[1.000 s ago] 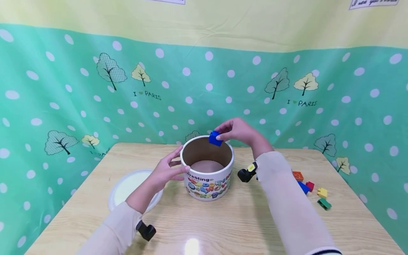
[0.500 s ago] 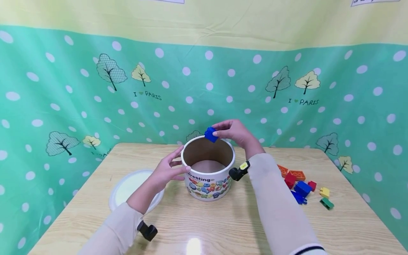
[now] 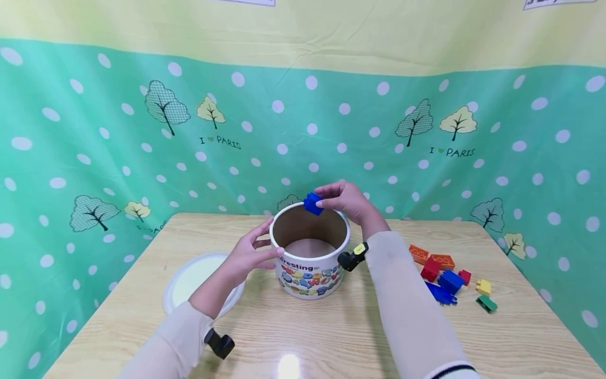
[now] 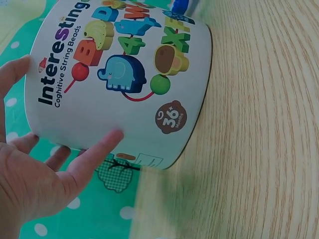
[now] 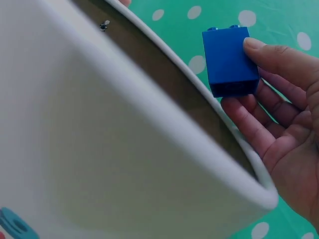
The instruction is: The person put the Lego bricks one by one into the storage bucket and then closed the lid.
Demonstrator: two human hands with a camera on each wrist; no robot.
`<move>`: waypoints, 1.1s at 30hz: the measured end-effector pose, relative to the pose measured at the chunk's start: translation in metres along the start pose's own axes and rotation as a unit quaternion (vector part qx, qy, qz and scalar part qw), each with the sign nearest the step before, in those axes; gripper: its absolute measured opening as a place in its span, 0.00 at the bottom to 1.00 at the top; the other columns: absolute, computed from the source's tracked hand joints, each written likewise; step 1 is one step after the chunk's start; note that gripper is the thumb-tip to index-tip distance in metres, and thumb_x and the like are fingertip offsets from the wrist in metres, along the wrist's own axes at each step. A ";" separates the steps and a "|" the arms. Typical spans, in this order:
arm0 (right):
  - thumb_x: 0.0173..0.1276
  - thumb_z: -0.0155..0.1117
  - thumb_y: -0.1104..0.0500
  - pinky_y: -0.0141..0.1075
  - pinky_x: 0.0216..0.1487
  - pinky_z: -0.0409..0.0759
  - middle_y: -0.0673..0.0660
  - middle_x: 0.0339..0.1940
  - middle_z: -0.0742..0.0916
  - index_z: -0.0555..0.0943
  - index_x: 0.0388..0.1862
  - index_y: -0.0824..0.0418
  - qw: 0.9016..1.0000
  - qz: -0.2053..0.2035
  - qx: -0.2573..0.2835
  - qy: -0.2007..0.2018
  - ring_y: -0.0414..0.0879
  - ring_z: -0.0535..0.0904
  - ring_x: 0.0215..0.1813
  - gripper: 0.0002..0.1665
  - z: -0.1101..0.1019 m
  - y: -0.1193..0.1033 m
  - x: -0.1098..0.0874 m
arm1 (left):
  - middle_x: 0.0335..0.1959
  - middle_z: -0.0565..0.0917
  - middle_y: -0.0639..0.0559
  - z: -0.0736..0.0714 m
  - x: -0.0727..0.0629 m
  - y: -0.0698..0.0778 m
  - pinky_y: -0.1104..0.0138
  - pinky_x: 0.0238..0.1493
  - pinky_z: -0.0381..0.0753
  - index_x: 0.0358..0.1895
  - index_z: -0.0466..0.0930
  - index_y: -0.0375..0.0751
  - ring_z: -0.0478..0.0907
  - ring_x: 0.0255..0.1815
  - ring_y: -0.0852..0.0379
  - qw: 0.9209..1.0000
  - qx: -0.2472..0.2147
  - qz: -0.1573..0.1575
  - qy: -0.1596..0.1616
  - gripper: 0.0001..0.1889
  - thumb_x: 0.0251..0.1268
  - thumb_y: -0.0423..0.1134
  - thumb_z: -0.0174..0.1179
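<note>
A round white bucket [image 3: 307, 287], printed with colourful letters and animals, stands uncovered on the table. My left hand [image 3: 251, 252] rests against its left side with spread, fairly straight fingers touching the wall and rim; the left wrist view shows this hand [image 4: 55, 174] beside the printed wall [image 4: 124, 109]. Over the bucket's far rim, my right hand [image 3: 347, 201] pinches a blue building block [image 3: 312, 203] between thumb and fingers. Up close in the right wrist view, the blue block [image 5: 229, 59] has studs on one end, and the bucket's rim [image 5: 199, 134] passes just beside it.
A round white lid [image 3: 191, 281] lies left of the bucket, partly under my left forearm. On the right lie several blocks: orange [image 3: 442, 261], red [image 3: 431, 268], blue [image 3: 450, 281], yellow [image 3: 483, 286] and green [image 3: 486, 303]. A polka-dot curtain [image 3: 303, 131] hangs behind the table.
My right hand has shifted slightly left along the far rim with the blue block, which has tilted. The forearm's shift uncovers more of the blocks on the right. My left hand stays on the bucket.
</note>
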State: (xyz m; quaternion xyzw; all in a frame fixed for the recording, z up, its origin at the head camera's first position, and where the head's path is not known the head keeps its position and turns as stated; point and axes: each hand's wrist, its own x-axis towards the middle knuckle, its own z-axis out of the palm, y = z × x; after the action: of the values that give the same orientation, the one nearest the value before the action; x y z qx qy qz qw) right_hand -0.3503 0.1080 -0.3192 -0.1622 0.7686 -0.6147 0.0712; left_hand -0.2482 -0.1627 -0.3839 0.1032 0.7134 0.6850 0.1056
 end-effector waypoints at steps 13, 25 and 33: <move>0.59 0.73 0.66 0.42 0.62 0.75 0.62 0.55 0.83 0.81 0.56 0.66 1.000 -0.005 0.008 -0.001 0.52 0.78 0.56 0.25 0.000 0.007 0.000 | 0.74 0.55 0.39 0.001 0.001 0.001 0.47 0.47 0.82 0.78 0.52 0.57 0.57 0.71 0.32 1.000 0.000 -0.003 -0.002 0.46 0.59 0.36 0.69; 0.61 0.71 0.65 0.42 0.57 0.78 0.63 0.55 0.82 0.79 0.58 0.67 0.999 -0.041 -0.024 -0.009 0.53 0.78 0.54 0.25 -0.012 0.003 -0.016 | 0.73 0.56 0.38 0.001 0.001 0.006 0.47 0.46 0.83 0.77 0.51 0.51 0.57 0.70 0.31 1.000 0.002 0.000 0.004 0.47 0.56 0.34 0.70; 0.62 0.71 0.62 0.44 0.57 0.77 0.66 0.57 0.81 0.79 0.58 0.66 0.997 -0.049 -0.047 -0.023 0.53 0.78 0.54 0.25 -0.019 0.001 -0.039 | 0.74 0.55 0.38 -0.001 0.004 0.008 0.46 0.47 0.82 0.77 0.51 0.50 0.57 0.71 0.30 1.000 0.019 0.001 0.000 0.47 0.57 0.37 0.71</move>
State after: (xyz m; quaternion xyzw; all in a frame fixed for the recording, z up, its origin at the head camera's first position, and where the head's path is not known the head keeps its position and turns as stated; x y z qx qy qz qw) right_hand -0.3197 0.1393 -0.3191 -0.2168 0.7861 -0.5766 0.0512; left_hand -0.2522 -0.1626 -0.3754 0.1056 0.7265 0.6711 0.1032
